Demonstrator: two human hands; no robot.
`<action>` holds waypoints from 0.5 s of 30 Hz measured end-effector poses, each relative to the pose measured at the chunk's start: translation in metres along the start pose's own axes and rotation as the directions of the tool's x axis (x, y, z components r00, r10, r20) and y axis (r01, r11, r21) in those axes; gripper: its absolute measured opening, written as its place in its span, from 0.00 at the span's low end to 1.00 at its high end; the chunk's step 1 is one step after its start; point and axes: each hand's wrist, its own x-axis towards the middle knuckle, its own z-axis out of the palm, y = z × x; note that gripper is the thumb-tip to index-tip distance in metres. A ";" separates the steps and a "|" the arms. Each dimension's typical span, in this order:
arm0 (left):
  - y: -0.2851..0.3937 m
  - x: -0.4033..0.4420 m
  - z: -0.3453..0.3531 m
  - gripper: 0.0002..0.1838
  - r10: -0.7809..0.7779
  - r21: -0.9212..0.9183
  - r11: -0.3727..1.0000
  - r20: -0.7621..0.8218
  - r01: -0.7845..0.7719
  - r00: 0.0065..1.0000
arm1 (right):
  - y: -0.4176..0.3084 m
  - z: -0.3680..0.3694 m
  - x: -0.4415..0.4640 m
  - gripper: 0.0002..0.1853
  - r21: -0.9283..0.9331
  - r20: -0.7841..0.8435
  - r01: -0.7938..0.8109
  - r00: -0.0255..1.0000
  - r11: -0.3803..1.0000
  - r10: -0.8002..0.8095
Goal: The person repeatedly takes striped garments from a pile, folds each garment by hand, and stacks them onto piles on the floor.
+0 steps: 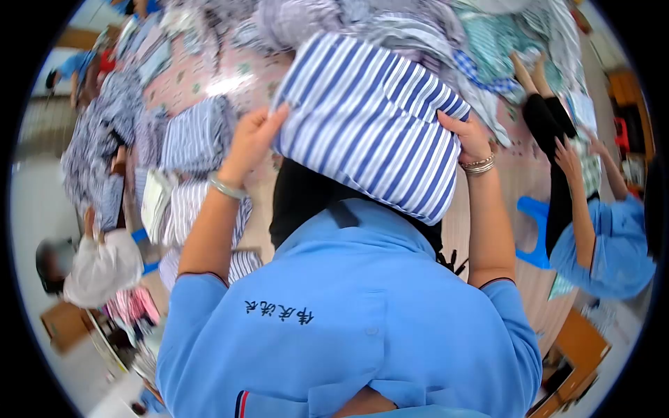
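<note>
A folded blue-and-white striped cloth (369, 125) is held up in front of my body, tilted, with a hand at each side. My left hand (259, 132) grips its left edge, the thumb on top and the fingers mostly hidden. At the right edge my right hand (468, 136) pinches the cloth, thumb on the upper face, other fingers partly behind. Whether the cloth is a sheet or a garment I cannot tell. Left of my left hand lies a stack of folded striped cloths (198, 136).
Loose heaps of fabric (300, 24) lie along the far side of the pink patterned table (185, 80). More folded striped cloths (191, 205) lie by my left arm. A person in blue (606, 237) works at right by a blue stool (533, 233); another in white (104, 268) is at left.
</note>
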 end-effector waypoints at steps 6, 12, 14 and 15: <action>-0.110 -0.045 0.001 0.17 0.161 0.231 0.967 -0.247 -0.103 0.956 | 0.033 0.018 0.036 0.31 -0.514 -0.055 -0.100 0.995 0.852 0.084; -0.073 0.046 0.000 0.21 0.199 0.219 0.966 -0.307 -0.134 0.931 | 0.034 0.011 0.051 0.26 -0.874 -0.042 0.127 0.942 0.468 -0.334; -0.075 0.076 0.004 0.19 0.150 0.406 0.914 -0.308 -0.013 0.940 | 0.037 0.027 0.050 0.22 -0.916 -0.039 0.159 0.879 0.369 -0.476; -0.078 0.086 0.005 0.19 0.148 0.397 0.918 -0.295 -0.020 0.944 | 0.038 0.037 0.048 0.21 -0.940 -0.050 0.139 0.848 0.312 -0.527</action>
